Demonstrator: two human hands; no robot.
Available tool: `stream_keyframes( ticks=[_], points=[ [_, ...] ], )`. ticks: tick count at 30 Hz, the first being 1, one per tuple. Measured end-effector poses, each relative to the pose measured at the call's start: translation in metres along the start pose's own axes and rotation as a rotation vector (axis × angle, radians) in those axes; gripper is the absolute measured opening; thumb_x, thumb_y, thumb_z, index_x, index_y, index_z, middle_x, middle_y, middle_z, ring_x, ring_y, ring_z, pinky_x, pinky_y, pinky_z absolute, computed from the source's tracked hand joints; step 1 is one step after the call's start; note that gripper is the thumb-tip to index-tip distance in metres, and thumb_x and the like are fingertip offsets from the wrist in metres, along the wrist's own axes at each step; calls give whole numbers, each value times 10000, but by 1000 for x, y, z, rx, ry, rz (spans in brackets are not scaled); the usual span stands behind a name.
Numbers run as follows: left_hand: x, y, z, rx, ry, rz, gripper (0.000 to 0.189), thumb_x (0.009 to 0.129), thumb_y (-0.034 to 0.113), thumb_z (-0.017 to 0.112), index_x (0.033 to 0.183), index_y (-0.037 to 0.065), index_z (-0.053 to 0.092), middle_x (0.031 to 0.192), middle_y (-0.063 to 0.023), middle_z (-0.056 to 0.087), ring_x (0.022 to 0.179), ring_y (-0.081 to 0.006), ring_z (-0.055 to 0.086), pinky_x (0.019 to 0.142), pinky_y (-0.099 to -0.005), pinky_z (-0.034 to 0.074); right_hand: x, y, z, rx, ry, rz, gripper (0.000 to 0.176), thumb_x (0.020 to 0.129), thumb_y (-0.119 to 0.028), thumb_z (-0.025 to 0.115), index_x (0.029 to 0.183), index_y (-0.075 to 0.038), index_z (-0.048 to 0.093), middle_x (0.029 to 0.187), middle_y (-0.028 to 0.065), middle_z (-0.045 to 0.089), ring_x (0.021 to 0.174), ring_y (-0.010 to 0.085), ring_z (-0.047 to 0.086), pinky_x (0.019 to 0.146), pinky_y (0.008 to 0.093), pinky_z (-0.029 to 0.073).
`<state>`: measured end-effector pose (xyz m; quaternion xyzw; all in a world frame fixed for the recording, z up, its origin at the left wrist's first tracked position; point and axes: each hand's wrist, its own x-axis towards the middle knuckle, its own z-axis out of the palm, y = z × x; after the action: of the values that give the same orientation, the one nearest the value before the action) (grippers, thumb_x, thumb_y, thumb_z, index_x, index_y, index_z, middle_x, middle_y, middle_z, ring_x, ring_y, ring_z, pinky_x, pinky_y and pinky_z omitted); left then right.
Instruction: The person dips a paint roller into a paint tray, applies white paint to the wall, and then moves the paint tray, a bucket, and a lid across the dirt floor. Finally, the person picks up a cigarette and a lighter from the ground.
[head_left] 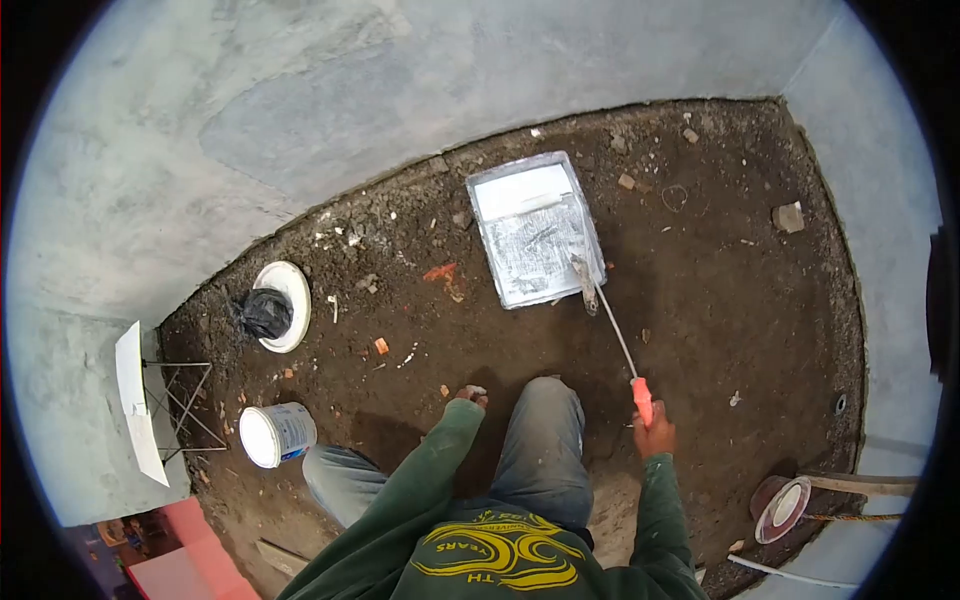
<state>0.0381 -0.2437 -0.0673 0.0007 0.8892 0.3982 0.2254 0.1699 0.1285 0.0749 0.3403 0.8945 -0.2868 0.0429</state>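
Note:
My right hand is wrapped round the red-orange handle of a paint roller. Its thin metal rod runs forward to the right side of a paint tray on the dirt floor. White paint fills the tray's far end, and the ribbed near part is smeared grey-white. The roller's head is hard to make out against the paint. A dirty, paint-crusted piece lies at the tray's near right corner. My left hand hovers near my knee with curled fingers, whitish at the tips; nothing shows in it.
At left stand a white bucket and a white lid with a black plastic bag on it. A wire-legged stand leans by the wall. Bare grey walls surround the floor. At right is another bucket.

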Motion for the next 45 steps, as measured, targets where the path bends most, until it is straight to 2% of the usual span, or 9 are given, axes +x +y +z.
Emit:
stream_keyframes(
  ticks=[4,8,16,20,21,32,36,39,45],
  points=[
    [13,-87,11,-477,138,20,94,808,78,600,895,107,580,817,-38,594,716,-159,564,670,-321,473,-9,-32,9,98,18,-48,334,801,-385,561,927,-85,485,812,214,585,785,448,550,652,507,428],
    [-33,-67,-31,-308,293,207,72,835,88,574,906,82,566,784,-33,578,649,-159,548,624,-321,481,-5,-56,26,97,22,-39,406,830,-456,512,944,-67,493,837,238,578,848,451,539,697,494,420],
    [-72,-116,-49,-660,-42,137,59,835,57,540,891,39,533,715,-49,540,613,-151,526,581,-308,482,21,-82,34,-27,67,-98,411,831,-457,515,899,-52,509,824,252,583,842,458,543,687,483,422],
    [-9,-215,1,-1141,20,-240,66,841,76,525,881,26,542,677,-65,550,598,-156,551,530,-318,493,16,-88,27,-42,77,-112,427,828,-470,514,876,-46,500,825,251,583,837,461,540,681,485,423],
    [-50,-129,-25,-572,186,-41,82,864,108,523,876,32,551,682,-68,565,599,-143,561,510,-309,493,17,-83,28,-32,65,-130,429,829,-473,513,869,-45,497,822,252,583,834,464,539,678,485,423],
    [-45,60,-10,-404,-187,658,221,857,247,569,1009,88,557,840,-58,599,728,-163,592,651,-322,473,-12,-54,30,-50,23,-168,384,849,-429,491,947,-57,486,795,252,580,793,457,545,653,493,427],
    [-64,174,34,6,-427,635,412,791,332,566,1123,94,514,1124,-158,526,1030,-355,499,876,-413,400,-46,-40,-2,202,-278,-7,322,878,-340,476,1058,-73,489,659,130,556,587,271,579,534,408,445],
    [-101,213,51,193,-387,825,561,801,393,560,1260,105,414,1278,-132,410,1186,-288,391,962,-438,343,-71,-45,-34,439,-465,108,327,893,-282,462,1145,-74,468,627,45,502,544,144,522,487,335,430],
    [-129,229,69,455,-487,855,711,815,564,442,1352,118,313,1420,-82,262,1326,-261,200,1019,-482,251,-80,-36,-38,416,-302,-72,334,895,-239,452,1174,-57,472,831,96,592,709,195,591,644,335,474]
  ],
)
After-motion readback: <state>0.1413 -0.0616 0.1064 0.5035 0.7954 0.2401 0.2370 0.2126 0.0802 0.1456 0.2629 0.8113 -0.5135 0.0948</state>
